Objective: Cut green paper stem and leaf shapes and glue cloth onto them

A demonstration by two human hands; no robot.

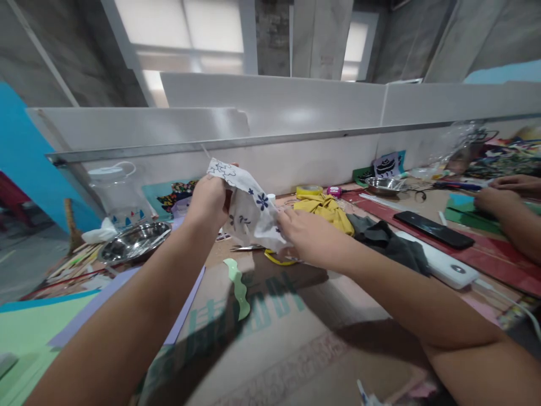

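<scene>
Behind the work stands a long white partition (304, 107), at 12 o'clock from the flower-printed cloth (253, 217). On the near side, at 6 o'clock, a wide sheet of printed cardboard (236, 366) covers the work surface. Purple paper (93, 316) is at 8 o'clock. At 9 o'clock there is a stainless steel dish (135, 242), with a clear plastic jug (118, 194) just behind it. At 3 o'clock lie a crumpled mustard-yellow cloth (325, 211) and, farther, a black smartphone (435, 229) beside a white power bank (442, 259); a co-worker's hands (501, 197) are well apart, beyond them.

The flower-printed cloth is in the air, above the cardboard, between the two hands. The left hand (211, 197) pinches its upper corner, with the fingers curled; their tips are partly hidden. The right hand (306, 234) touches the opposite edge. Its fingers are close together, but the thumb is hidden, so I cannot tell if it pinches. Scissors (281, 259) with a yellow handle lie just under this side, and a pale green wavy strip (239, 290) is at 6 o'clock.

In my judgement, the stage in hand is handling the loose cloth. Any next move calls for a firm corner grip and light right fingers, because the middle sags in folds.
</scene>
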